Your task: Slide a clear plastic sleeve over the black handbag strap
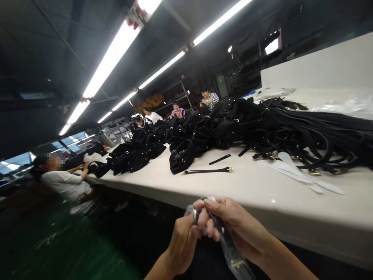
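My left fingers (183, 230) and right fingers (218, 209) are both clenched on a black strap (229, 245) in a clear plastic sleeve (189, 210), which I hold in front of me, just off the near edge of the worktop (157, 188). The sleeve is bunched up where my two hands meet, and the strap runs down from there toward five o'clock, past my right palm, to a gold buckle (238, 264). Counting from my hands, another thin strap (206, 170) lies flat at twelve o'clock, with gold metal at each end, and a short black strip (220, 159) sits just beyond it. Behind these is a long heap of black bags (210, 126). At two o'clock some white strips (305, 177) lie overlapping, and a tangle of black straps (317, 134) spreads beyond them. Toward ten o'clock a co-worker (65, 184) in a pale top has hands on something at the worktop's edge. Below that person, the floor (70, 256) is green.
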### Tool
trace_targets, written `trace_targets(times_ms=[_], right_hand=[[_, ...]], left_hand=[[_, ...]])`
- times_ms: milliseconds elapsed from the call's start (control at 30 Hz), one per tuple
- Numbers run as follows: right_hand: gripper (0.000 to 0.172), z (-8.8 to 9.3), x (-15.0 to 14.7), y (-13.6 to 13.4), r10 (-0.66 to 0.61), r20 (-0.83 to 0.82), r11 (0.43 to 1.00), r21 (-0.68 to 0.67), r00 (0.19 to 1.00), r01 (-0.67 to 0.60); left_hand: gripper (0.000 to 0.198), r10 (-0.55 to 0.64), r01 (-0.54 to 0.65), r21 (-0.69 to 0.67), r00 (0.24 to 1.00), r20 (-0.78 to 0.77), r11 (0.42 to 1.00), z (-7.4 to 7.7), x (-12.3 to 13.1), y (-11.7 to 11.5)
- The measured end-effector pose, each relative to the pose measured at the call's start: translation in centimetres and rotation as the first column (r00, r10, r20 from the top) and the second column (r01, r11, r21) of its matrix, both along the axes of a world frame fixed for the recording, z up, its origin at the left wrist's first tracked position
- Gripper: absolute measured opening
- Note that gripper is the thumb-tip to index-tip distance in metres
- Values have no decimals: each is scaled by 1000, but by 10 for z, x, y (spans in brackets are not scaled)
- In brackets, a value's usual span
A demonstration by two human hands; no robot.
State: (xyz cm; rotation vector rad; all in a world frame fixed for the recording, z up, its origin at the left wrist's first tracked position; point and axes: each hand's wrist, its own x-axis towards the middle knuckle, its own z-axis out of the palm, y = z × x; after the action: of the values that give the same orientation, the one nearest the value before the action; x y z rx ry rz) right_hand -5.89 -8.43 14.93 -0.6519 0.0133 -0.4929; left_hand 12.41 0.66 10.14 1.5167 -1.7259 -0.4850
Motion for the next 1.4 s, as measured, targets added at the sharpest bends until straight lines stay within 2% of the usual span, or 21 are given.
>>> trace_targets(times_ms=[67, 100, 200, 267, 367, 433, 467, 533, 567, 600, 667, 733, 767, 833, 867, 1000, 1133, 1200, 1267, 1333, 1400], right_hand=[[23, -1, -1, -14, 7, -52, 987, 163, 999, 1], [20, -4, 0, -23, 31, -78, 966, 258, 996, -10], [20, -25, 8, -46, 136, -90, 865, 496, 987, -74], [22, -48, 19, -51, 192, -38, 808, 572, 981, -137], [22, -82, 38, -42, 240, 41, 765, 607, 970, -215], [26, -99, 49, -34, 258, -27, 809, 553, 966, -201], [25, -104, 54, -31, 241, -130, 867, 473, 962, -154], [20, -109, 58, -29, 49, -416, 989, 149, 908, 15], [19, -108, 58, -29, -136, -516, 990, -90, 846, 105], [20, -103, 57, -27, -335, -532, 927, -335, 778, 171], [25, -87, 53, -20, -604, -350, 680, -694, 716, 235], [31, -65, 51, -6, -621, -100, 440, -865, 777, 240], [39, -55, 52, 3, -575, -9, 353, -905, 818, 238], [53, -41, 60, 20, -475, 91, 275, -930, 876, 245], [53, -38, 65, 27, -443, 109, 295, -920, 890, 259], [28, -49, 83, 40, -510, 78, 528, -758, 857, 383], [25, -68, 84, 42, -597, 14, 552, -719, 802, 423], [23, -75, 83, 47, -622, -11, 541, -729, 783, 419], [23, -81, 83, 55, -631, -42, 543, -736, 774, 403], [26, -85, 83, 62, -618, -88, 585, -716, 781, 381], [33, -89, 79, 65, -569, -161, 682, -640, 806, 354]], left_hand=[[36, -42, 41, 12, 991, 126, 999, -9, -2, 10], [38, -54, 46, 75, 993, 109, 996, -10, -3, 16], [52, 10, 80, 341, 967, -254, 937, 0, -2, 37], [56, 131, 79, 369, 850, -510, 926, 17, 1, 51], [48, 223, 1, 281, 604, -765, 960, 42, 5, 60], [45, 224, -18, 250, 505, -833, 968, 53, 10, 59], [45, 225, -10, 252, 481, -847, 968, 57, 12, 59], [45, 247, 19, 287, 456, -855, 958, 60, 18, 60], [45, 269, 30, 316, 454, -849, 948, 61, 21, 62], [46, 294, 36, 348, 460, -838, 937, 62, 23, 65], [47, 321, 36, 389, 497, -806, 920, 64, 27, 68], [47, 307, 46, 396, 552, -775, 917, 66, 29, 69], [47, 287, 58, 388, 576, -766, 920, 67, 29, 67], [45, 241, 92, 370, 612, -754, 925, 73, 26, 62], [45, 223, 104, 363, 624, -749, 926, 76, 25, 58], [48, 234, 42, 343, 652, -721, 939, 93, 18, 48], [45, 274, -19, 311, 525, -806, 950, 100, 16, 41], [39, 264, -71, 259, 434, -861, 963, 93, 14, 32], [34, 238, -184, 177, 398, -886, 967, 79, 11, 20], [31, 203, -298, 75, 426, -882, 952, 60, 5, 5], [32, 169, -344, -16, 501, -849, 939, 40, -2, -8]])
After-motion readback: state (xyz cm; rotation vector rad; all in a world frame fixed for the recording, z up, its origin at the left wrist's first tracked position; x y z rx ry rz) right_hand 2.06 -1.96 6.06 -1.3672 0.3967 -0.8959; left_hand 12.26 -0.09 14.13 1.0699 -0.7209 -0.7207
